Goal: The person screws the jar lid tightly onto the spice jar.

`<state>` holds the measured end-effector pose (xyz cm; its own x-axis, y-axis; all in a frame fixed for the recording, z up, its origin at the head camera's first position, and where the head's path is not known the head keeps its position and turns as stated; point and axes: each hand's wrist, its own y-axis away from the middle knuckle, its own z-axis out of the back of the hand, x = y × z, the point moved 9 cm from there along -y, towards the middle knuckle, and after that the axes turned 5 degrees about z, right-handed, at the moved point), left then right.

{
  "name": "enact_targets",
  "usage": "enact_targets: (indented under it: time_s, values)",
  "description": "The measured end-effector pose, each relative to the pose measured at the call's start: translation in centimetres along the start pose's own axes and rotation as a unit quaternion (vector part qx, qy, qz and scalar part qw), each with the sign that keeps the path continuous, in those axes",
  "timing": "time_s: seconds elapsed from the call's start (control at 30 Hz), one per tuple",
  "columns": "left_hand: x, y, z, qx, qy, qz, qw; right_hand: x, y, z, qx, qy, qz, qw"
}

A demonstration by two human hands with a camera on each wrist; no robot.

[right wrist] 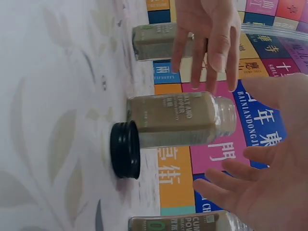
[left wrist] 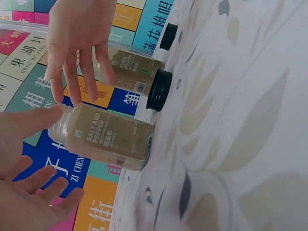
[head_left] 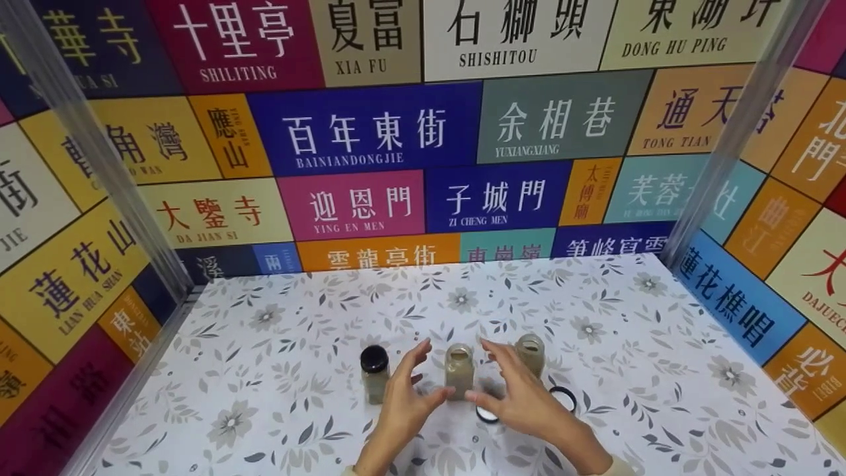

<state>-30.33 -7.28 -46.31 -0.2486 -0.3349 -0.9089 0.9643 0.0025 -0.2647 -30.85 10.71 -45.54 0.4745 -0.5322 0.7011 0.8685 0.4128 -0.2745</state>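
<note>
Best gripped round the body: uncapped salt-and-pepper jar [head_left: 460, 375], likely light, rigid, slippery and breakable, with left hand [head_left: 404, 400] and right hand [head_left: 523, 398] spread either side.

The salt-and-pepper jar [head_left: 459, 373] stands upright on the desk [head_left: 297, 390], with the sign wall [head_left: 363, 132] behind it. Left of it stands the lidded jar [head_left: 375, 383]; right of it and slightly farther back, the cumin jar [head_left: 534, 354]. The near lid [head_left: 487, 416] lies in front and to its right, the outer lid [head_left: 564, 399] farther right. The left hand [head_left: 406, 400] and right hand [head_left: 525, 400] flank it.
</note>
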Motion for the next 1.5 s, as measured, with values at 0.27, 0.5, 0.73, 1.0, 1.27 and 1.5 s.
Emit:
enact_targets:
  time_s: [0.27, 0.5, 0.73, 1.0, 1.27, 1.5]
  values:
    - [0.3, -0.2, -1.4, -0.017, 0.017, 0.003, 0.9997, -1.5, 0.6, -1.2, 0.062, 0.01, -0.033, 0.997]
    - [1.0, -0.8, -2.7, -0.019, -0.003, 0.025, 0.9995, -1.6, 0.4, -1.6, 0.064, 0.078, -0.011, 0.995]
    - [0.9, -1.3, -3.8, -0.013, 0.007, 0.028, 0.9995, -1.7, 0.5, -2.2, 0.082, 0.115, -0.02, 0.99]
    - [2.0, -1.6, -4.3, -0.001, 0.031, 0.05, 0.9983, -1.9, 0.7, -3.1, 0.082, 0.139, -0.018, 0.987]
    - [2.7, -1.6, -4.4, 0.004, 0.068, 0.067, 0.9954, -2.0, 0.7, -3.1, 0.072, 0.146, -0.036, 0.986]
    - [2.8, -1.6, -4.5, 0.008, 0.067, 0.061, 0.9959, -1.9, 0.6, -2.9, 0.07, 0.15, -0.035, 0.986]
